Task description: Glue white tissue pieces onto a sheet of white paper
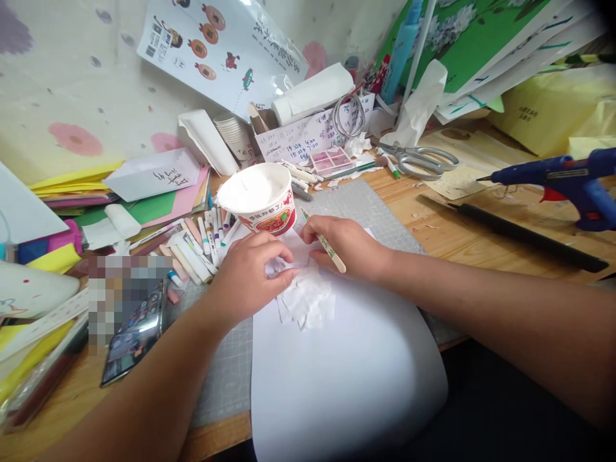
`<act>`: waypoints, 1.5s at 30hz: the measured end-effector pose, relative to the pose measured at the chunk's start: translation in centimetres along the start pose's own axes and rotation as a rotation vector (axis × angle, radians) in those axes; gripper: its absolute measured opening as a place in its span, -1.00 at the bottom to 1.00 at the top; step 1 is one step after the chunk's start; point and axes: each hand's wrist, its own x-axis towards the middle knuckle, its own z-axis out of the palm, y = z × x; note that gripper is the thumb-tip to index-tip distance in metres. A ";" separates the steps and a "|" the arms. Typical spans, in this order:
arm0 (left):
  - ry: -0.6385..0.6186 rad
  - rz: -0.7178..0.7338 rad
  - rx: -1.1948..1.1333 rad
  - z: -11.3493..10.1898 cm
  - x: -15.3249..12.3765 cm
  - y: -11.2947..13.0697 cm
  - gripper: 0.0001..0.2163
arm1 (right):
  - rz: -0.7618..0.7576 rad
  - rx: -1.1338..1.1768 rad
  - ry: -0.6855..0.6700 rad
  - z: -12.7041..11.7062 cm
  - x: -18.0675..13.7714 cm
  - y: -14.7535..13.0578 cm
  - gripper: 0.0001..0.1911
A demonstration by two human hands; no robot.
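Observation:
My right hand point(341, 247) is closed around a slim patterned pencil point(330, 249), with its narrow end pointing up and away. Under its fingertips lies a white piece of paper point(299, 247). Opposite it, my left hand point(253, 276) rests palm down, fingers bent, with a gap between thumb and forefinger. A loose heap of torn white paper scraps point(308, 300) lies just below both hands. Beneath them is a large white sheet point(337, 378) that curls over the table's front edge. A white paper bowl point(262, 199) with a red printed side stands just beyond my hands.
Markers point(206, 234) and a phone point(137, 333) lie to the left on the grey cutting mat point(221, 372). Scissors point(423, 159), a blue glue gun point(553, 176) and a black-handled tool point(529, 237) are on the right. Paper cups point(235, 136) and a labelled box point(308, 138) stand behind.

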 end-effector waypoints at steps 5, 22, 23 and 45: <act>-0.037 -0.003 0.023 0.0 0.0 0.4 -0.95 | -0.020 -0.053 -0.088 -0.2 0.8 0.0 -0.80; -0.019 -0.073 0.036 -0.2 0.0 0.6 -0.95 | -0.148 -0.142 -0.179 0.1 1.0 -0.3 -0.86; -0.028 -0.074 0.038 -0.2 0.0 0.6 -0.95 | -0.158 -0.141 -0.172 0.1 1.0 -0.3 -0.87; -0.024 -0.213 0.004 -0.2 -0.2 0.5 -0.89 | 0.059 0.257 0.079 1.4 0.6 -0.8 -0.91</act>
